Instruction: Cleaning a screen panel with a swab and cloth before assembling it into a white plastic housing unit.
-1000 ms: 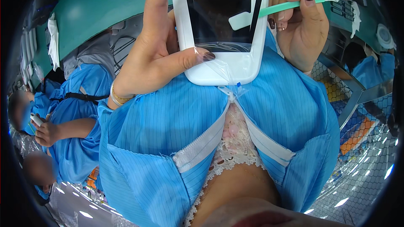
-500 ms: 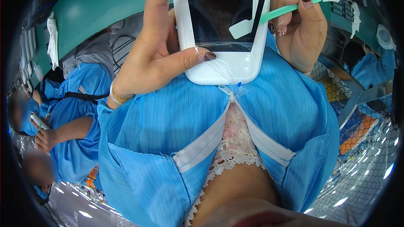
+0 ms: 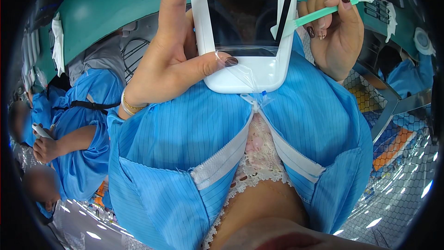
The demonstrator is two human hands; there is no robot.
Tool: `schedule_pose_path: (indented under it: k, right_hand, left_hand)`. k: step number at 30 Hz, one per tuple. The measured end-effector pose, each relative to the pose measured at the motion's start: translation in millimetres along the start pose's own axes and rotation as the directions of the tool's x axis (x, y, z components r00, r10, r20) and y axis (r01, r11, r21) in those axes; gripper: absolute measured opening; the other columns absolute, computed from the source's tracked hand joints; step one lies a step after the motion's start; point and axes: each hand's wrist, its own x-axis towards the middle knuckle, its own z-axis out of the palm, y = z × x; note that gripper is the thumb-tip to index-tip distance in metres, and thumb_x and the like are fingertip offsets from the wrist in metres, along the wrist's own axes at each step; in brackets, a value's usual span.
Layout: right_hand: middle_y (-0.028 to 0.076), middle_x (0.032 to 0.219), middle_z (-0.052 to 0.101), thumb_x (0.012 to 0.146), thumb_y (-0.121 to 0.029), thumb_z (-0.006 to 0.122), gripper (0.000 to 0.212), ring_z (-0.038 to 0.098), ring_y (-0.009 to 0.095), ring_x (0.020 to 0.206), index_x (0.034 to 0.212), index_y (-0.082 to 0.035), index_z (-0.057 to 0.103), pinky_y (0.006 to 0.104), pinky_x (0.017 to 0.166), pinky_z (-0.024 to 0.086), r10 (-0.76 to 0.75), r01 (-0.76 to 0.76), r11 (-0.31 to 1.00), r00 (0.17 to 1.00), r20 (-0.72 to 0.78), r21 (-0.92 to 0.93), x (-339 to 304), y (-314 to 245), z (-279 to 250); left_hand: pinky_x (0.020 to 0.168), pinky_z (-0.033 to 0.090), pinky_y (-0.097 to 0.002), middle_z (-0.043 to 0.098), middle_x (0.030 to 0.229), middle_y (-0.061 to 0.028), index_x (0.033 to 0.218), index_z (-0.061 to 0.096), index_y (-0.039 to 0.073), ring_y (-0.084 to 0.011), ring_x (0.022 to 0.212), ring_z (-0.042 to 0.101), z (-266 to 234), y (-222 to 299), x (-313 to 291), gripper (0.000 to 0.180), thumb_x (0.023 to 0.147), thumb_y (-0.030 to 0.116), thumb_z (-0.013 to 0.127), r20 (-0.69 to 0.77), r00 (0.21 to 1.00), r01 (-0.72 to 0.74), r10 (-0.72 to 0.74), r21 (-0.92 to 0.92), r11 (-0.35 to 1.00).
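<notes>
A white handheld device [image 3: 249, 75] with rounded corners and a dark, black-bordered screen [image 3: 245, 14] is in my left hand [image 3: 173, 60]. The thumb lies across the lower bezel, over clear film [image 3: 245, 73] that hangs past the device's bottom edge; the other fingers go behind its left side. My right hand [image 3: 335, 37] pinches the green handle of a small tool with a flat, pale, brush-like or spatula-like head [image 3: 283, 30]. That head lies over the screen's right border, and I cannot tell whether it touches the glass.
A green worktable [image 3: 106, 9] runs behind the device. White cloths [image 3: 58, 44] hang at its left and right edges. Co-workers in blue smocks [image 3: 83, 134] sit at left, one holding a white object [image 3: 41, 131]; another [image 3: 409, 76] is at right, beyond a metal frame [image 3: 386, 111].
My right hand has moved the green-handled tool to the right, from over the screen to its right border. My left hand and the device have stayed put.
</notes>
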Motion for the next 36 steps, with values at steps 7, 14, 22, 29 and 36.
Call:
schedule_pose_path:
  k: [7, 14, 22, 29, 36]
  right_hand:
    - [0.002, 0.065, 0.049, 0.104, -0.024, 0.034, 0.031, 0.038, 0.009, 0.056, 0.100, -0.003, 0.056, 0.0272, 0.057, 0.033, -0.084, 0.080, 0.991, 0.996, -0.033, -0.110, -0.7, 4.4, 9.1]
    - [0.001, 0.064, 0.048, 0.104, -0.025, 0.033, 0.031, 0.040, 0.009, 0.056, 0.099, -0.004, 0.056, 0.0249, 0.055, 0.034, -0.009, 0.007, 0.990, 1.000, -0.012, -0.138, -3.6, 6.3, 10.7]
    - [0.000, 0.063, 0.048, 0.104, -0.023, 0.033, 0.030, 0.035, 0.008, 0.053, 0.097, -0.005, 0.056, 0.0245, 0.055, 0.032, 0.045, -0.045, 0.999, 0.999, 0.000, -0.011, 0.5, 3.9, 6.4]
    - [0.000, 0.064, 0.046, 0.103, -0.023, 0.035, 0.028, 0.034, 0.008, 0.056, 0.097, -0.005, 0.056, 0.0261, 0.059, 0.031, -0.018, 0.018, 1.000, 0.999, -0.044, 0.003, 3.4, 6.0, 3.9]
    - [0.000, 0.067, 0.046, 0.103, -0.021, 0.036, 0.028, 0.036, 0.010, 0.060, 0.098, -0.004, 0.058, 0.0272, 0.061, 0.032, -0.102, 0.109, 0.993, 0.980, -0.169, 0.036, 4.6, 3.7, -4.7]
  left_hand:
    - [0.100, 0.040, -0.0387, 0.015, 0.151, -0.0231, 0.148, -0.009, 0.017, -0.0310, 0.132, 0.037, 4.2, 10.0, 1.0, 0.105, 0.080, -0.012, 0.065, -0.026, 0.998, 0.051, -0.051, -0.010, 0.999]
    - [0.098, 0.043, -0.0372, 0.011, 0.152, -0.0204, 0.148, -0.007, 0.016, -0.0301, 0.133, 0.036, 0.4, 6.0, -2.0, 0.104, 0.079, -0.013, 0.065, -0.042, 0.997, 0.069, -0.067, 0.048, 0.996]
    - [0.102, 0.038, -0.0388, 0.011, 0.152, -0.0197, 0.148, -0.007, 0.015, -0.0301, 0.134, 0.034, 1.5, 9.3, -0.8, 0.105, 0.078, -0.014, 0.065, -0.058, 0.996, 0.071, -0.069, 0.028, 0.997]
    - [0.104, 0.037, -0.0398, 0.013, 0.151, -0.0223, 0.148, -0.008, 0.015, -0.0310, 0.134, 0.034, -0.8, 7.2, 1.0, 0.104, 0.079, -0.014, 0.064, -0.008, 1.000, 0.017, -0.016, 0.052, 0.999]
    - [0.101, 0.041, -0.0385, 0.015, 0.150, -0.0237, 0.148, -0.008, 0.015, -0.0311, 0.133, 0.036, -0.7, 9.1, -2.1, 0.104, 0.080, -0.014, 0.064, -0.045, 0.998, 0.052, -0.050, 0.059, 0.997]
